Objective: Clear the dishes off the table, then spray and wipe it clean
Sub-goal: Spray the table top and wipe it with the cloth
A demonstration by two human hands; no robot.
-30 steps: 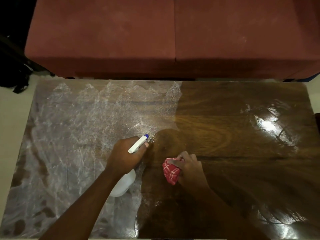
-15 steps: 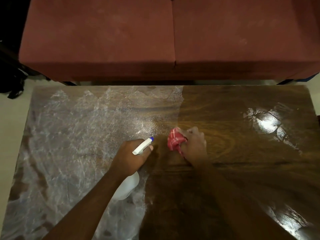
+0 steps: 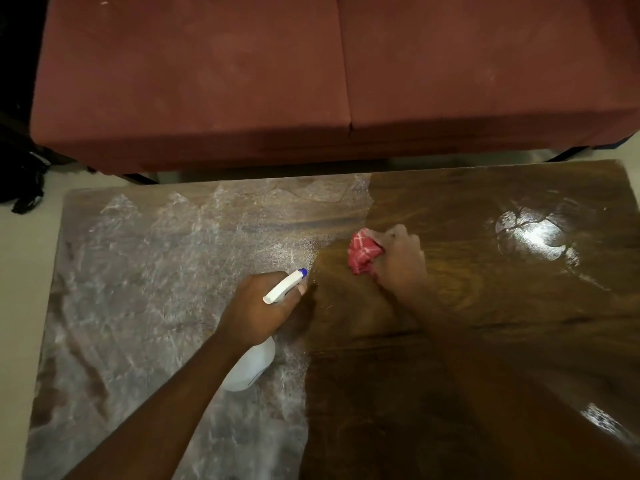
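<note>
Your left hand (image 3: 256,306) grips the spray bottle (image 3: 254,367), nozzle aimed across the table (image 3: 519,278). Just beyond and right of the bottle, your right hand (image 3: 398,263) clutches the bunched red cloth (image 3: 363,251), apparently pressed to the wood. Wipe in overlapping strokes, working left past the bottle into the misted half.

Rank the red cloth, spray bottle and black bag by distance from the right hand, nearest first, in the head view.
1. Red cloth: gripped by the right hand.
2. Spray bottle: to its left, in the left hand.
3. Black bag: floor, far left.
</note>
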